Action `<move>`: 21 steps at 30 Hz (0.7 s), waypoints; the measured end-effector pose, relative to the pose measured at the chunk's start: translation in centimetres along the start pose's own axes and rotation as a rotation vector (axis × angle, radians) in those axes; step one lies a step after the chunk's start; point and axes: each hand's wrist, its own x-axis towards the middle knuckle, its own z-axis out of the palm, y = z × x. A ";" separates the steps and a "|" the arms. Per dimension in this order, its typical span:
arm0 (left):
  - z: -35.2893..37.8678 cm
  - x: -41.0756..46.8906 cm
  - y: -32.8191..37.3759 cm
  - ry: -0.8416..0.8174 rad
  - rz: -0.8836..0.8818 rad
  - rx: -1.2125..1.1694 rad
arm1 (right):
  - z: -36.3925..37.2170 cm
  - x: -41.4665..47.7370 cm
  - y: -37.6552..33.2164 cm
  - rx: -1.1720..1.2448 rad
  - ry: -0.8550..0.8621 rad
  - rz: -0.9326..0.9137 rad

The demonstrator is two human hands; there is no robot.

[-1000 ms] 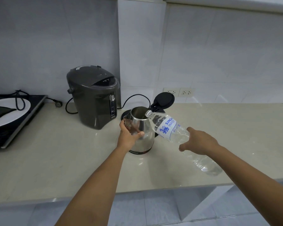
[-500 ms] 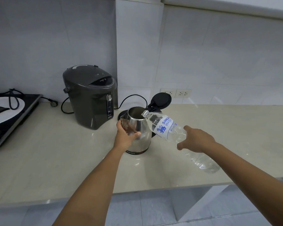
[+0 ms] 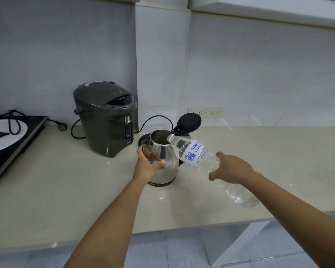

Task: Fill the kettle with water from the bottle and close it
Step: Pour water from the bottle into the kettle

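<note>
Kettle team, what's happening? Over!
Left hand steadies shiny steel kettle. Right hand tips clear plastic water bottle into it. Black lid open. Nothing blocking.

Single head-worn wide view, forward and down, close over the counter (image 3: 46, 190).

One kettle (image 3: 163, 157), one bottle (image 3: 197, 157), two hands (image 3: 146, 167)
</note>
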 end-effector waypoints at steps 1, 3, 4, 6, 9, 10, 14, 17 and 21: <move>0.0 0.0 0.0 -0.001 0.000 0.000 | 0.0 0.0 0.0 -0.001 -0.001 0.000; 0.0 -0.1 0.1 -0.003 -0.004 0.003 | -0.1 0.0 0.0 -0.002 -0.003 -0.002; -0.1 -0.1 0.1 -0.004 -0.005 0.002 | -0.2 0.0 0.0 -0.004 -0.002 -0.002; -0.1 -0.1 0.0 -0.003 -0.004 0.000 | -0.3 0.0 0.0 -0.013 0.002 -0.004; -0.1 0.0 -0.1 -0.003 -0.003 0.003 | -0.5 0.0 0.0 -0.024 0.005 -0.005; -0.1 0.0 -0.1 -0.006 -0.005 0.002 | -0.6 0.0 0.0 -0.026 0.004 -0.006; -0.2 0.0 -0.1 -0.009 -0.008 0.002 | -0.7 0.0 0.0 -0.028 0.001 -0.008; -0.2 -0.1 0.0 -0.010 -0.009 0.001 | -0.8 0.0 -0.1 -0.034 -0.001 -0.007; -0.2 -0.1 0.0 -0.011 0.001 -0.003 | -0.8 0.0 -0.1 -0.037 -0.004 -0.007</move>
